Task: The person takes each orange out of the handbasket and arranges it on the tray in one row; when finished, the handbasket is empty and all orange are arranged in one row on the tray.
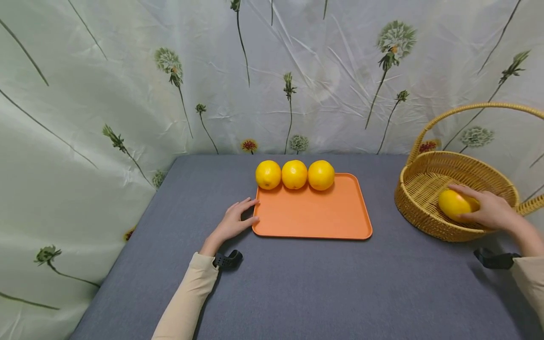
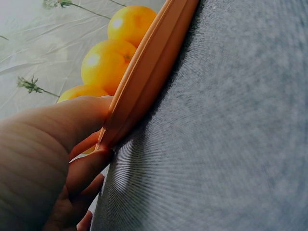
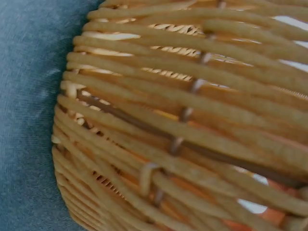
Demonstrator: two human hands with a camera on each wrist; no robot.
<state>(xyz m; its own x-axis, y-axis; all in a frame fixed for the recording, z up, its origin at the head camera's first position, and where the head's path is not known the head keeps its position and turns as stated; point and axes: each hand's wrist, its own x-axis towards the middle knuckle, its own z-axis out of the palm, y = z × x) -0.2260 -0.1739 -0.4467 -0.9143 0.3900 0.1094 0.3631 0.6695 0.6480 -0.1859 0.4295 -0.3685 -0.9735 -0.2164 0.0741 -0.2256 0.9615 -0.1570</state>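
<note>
My left hand [image 1: 233, 222] rests at the left edge of the orange-coloured tray [image 1: 312, 217], thumb and fingertips spread along its rim. Close up in the left wrist view, the thumb [image 2: 89, 113] meets the tray's rim. Three oranges [image 1: 294, 174] sit in a row along the tray's back left side. Over at the right, my right hand [image 1: 495, 210] reaches into the wicker basket [image 1: 418, 212] and holds an orange [image 1: 454, 204] between thumb and fingers. The basket's woven wall [image 3: 183, 130] fills the right wrist view and hides that hand.
The basket's tall arched handle [image 1: 476, 107] rises over its back. A grey cloth [image 1: 306, 283] covers the table. Behind and to the left hangs a pale curtain [image 1: 255, 94] with printed flowers. Each wrist wears a black band [image 1: 229, 259].
</note>
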